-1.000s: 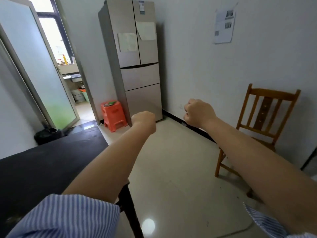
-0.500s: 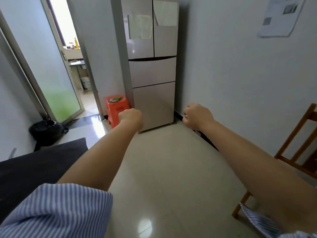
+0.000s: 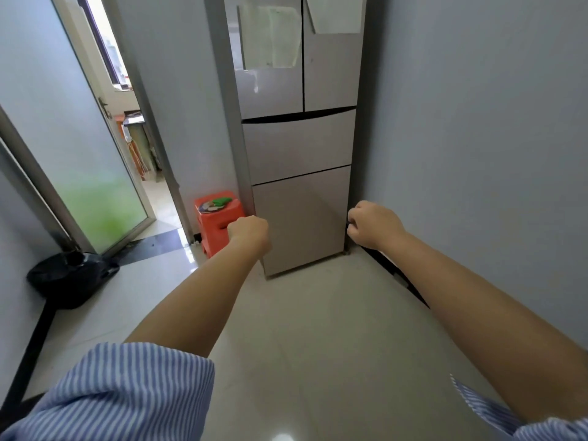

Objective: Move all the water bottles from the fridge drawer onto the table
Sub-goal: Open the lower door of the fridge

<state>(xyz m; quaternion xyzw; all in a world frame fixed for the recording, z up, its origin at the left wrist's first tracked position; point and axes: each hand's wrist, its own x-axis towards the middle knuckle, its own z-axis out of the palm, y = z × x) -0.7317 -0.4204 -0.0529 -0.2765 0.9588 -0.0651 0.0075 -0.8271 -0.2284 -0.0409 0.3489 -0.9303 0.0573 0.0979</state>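
Daylight enters through the open doorway point(image 3: 140, 128) at left and the frosted glass door point(image 3: 79, 138), leaving the room evenly bright. Soft glare marks the fridge point(image 3: 299, 148) door and the glossy floor point(image 3: 286, 345). Wide-angle distortion bows the vertical lines at the edges; the striped sleeves point(image 3: 127, 393) appear slightly soft.

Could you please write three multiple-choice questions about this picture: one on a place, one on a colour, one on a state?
1. Where is the stool?
A. left of the fridge
B. on top of the fridge
C. right of the fridge

2. What colour is the stool?
A. blue
B. orange
C. white

3. In what state are the fridge drawers?
A. both pulled out
B. one pulled out
C. both closed

Answers:
1 A, it stands against the fridge's left side.
2 B, its plastic is bright orange.
3 C, both fronts sit flush; the left hand and right hand are empty fists.
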